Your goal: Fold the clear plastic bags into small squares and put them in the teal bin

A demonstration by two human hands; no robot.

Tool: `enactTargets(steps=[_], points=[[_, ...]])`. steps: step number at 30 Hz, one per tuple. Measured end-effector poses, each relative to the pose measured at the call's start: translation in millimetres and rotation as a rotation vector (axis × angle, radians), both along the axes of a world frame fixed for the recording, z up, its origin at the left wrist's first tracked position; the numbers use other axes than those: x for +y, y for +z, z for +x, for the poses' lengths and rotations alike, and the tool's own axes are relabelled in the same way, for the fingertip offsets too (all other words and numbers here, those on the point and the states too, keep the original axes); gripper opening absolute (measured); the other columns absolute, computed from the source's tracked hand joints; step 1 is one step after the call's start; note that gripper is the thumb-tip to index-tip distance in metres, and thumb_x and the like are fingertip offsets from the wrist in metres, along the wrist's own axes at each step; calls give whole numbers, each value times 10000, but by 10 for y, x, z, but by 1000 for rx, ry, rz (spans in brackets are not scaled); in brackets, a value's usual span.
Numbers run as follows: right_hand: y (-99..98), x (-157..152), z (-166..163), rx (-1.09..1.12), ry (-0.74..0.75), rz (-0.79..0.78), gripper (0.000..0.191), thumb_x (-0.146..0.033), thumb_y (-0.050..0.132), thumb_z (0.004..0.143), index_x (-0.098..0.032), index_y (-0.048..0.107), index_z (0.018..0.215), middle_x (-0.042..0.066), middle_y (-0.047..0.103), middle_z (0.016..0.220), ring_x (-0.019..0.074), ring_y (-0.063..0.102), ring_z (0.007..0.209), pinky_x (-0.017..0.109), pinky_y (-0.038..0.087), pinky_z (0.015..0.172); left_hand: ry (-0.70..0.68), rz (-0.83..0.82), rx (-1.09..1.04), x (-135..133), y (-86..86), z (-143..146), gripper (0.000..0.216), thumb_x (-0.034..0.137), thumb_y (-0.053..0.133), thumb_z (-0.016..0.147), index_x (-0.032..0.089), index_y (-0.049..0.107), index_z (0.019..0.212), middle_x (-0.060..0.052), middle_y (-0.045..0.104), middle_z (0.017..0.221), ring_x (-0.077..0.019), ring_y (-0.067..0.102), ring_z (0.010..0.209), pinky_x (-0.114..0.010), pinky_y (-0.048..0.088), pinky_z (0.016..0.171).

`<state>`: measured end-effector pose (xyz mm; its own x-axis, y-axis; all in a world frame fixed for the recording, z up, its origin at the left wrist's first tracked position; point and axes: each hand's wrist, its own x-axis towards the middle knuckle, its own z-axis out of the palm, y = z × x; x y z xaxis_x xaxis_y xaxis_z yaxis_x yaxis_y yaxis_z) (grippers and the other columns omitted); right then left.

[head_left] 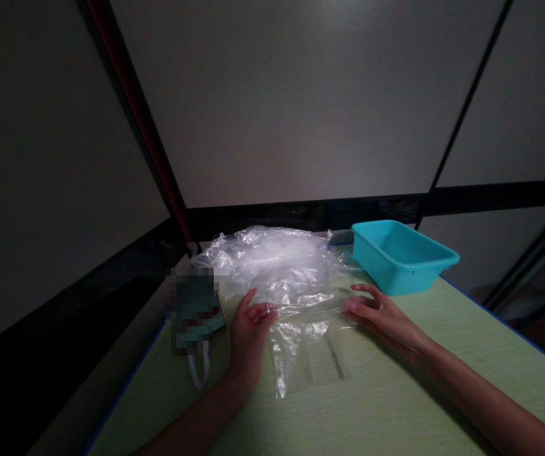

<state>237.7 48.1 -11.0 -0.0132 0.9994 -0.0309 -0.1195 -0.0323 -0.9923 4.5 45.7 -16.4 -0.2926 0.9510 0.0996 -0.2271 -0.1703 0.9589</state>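
A clear plastic bag (307, 351) lies flat on the pale green table (395, 405) in front of me. My left hand (248, 332) pinches its upper left edge with curled fingers. My right hand (379, 313) holds the upper right edge, fingers bent onto the film. Just behind both hands rises a heap of crumpled clear plastic bags (269, 259).
A turquoise plastic tub (402, 256) stands at the table's far right corner. A blurred-out object with a white loop (195, 316) sits at the left edge. Grey wall panels with dark frames close in behind and to both sides. The table has a blue rim.
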Motion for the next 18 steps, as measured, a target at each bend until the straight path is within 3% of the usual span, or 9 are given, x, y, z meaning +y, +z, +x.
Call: enactTargets(steps=[5, 10, 18], points=[[7, -16, -38, -70, 31, 1, 524, -315, 703, 632, -210, 413, 1055, -9, 620, 668, 169, 620, 593, 303, 491, 545, 5, -4, -16, 9, -2, -8, 639, 195, 696, 582, 146, 439, 1164, 25, 631, 696, -141, 616, 706, -266, 449, 722], [-23, -30, -125, -115, 64, 50, 663, -295, 720, 573, -202, 332, 1103, -113, 501, 495, 117, 520, 435, 233, 388, 421, -29, 4, 58, -16, 45, 29, 567, 216, 683, 587, 166, 444, 1098, 51, 594, 671, -114, 593, 670, -230, 441, 681], [102, -36, -54, -128, 111, 74, 623, -199, 642, 566, -223, 331, 1105, -142, 420, 489, 71, 423, 357, 203, 334, 373, -63, 11, 167, -41, 59, 42, 455, 198, 650, 578, 201, 410, 965, 104, 488, 580, -81, 506, 427, -172, 359, 399]])
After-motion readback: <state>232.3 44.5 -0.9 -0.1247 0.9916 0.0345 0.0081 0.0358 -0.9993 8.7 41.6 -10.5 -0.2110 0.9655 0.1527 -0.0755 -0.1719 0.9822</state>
